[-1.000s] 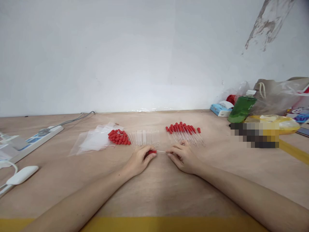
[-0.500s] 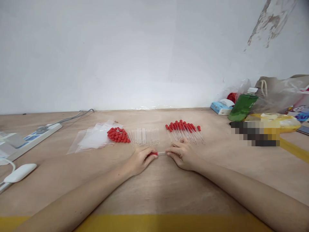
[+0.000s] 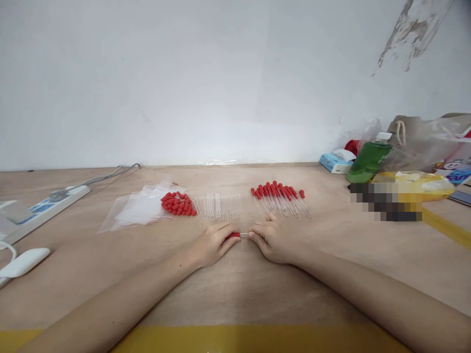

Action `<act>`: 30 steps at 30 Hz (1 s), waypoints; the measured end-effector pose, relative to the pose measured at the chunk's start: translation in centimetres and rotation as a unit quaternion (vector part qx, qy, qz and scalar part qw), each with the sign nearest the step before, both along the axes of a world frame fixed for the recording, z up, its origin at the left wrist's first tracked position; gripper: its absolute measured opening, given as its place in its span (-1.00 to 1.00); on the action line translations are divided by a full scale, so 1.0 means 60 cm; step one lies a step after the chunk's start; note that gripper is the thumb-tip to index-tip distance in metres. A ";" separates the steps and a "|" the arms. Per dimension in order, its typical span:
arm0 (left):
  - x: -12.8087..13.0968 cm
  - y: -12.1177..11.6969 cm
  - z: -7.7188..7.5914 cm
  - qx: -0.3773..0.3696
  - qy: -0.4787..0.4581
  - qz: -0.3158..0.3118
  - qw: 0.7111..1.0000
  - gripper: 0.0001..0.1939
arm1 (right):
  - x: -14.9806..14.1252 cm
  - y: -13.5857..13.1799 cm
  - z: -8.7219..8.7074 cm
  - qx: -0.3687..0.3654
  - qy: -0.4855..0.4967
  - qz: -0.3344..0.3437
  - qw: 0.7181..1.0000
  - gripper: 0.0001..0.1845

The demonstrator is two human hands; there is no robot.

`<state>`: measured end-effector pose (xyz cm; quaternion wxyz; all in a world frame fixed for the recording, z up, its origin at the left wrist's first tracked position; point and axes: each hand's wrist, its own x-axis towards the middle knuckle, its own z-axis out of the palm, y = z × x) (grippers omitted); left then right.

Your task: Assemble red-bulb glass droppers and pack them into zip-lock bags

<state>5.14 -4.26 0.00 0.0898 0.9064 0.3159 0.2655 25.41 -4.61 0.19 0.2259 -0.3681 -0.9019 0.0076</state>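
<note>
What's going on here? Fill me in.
A person's left hand grips a red bulb, while the right hand holds a thin clear tube that meets the bulb's end; how far in it sits can't be told. Farther back lie loose red bulbs, bare tubes and, to the right, bulb-capped tubes. Translucent bags lie at far left of these.

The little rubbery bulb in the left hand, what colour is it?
Red: the bulb shows in the head view.

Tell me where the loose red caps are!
In the head view, the loose red caps lie left of the middle, between the plastic bags and the row of clear tubes, beyond the left hand.
</note>
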 end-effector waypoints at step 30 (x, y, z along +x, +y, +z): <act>-0.019 0.021 0.002 -0.056 -0.015 0.072 0.996 -0.86 | -0.023 0.133 0.024 -0.058 -0.002 -0.335 0.940 -0.63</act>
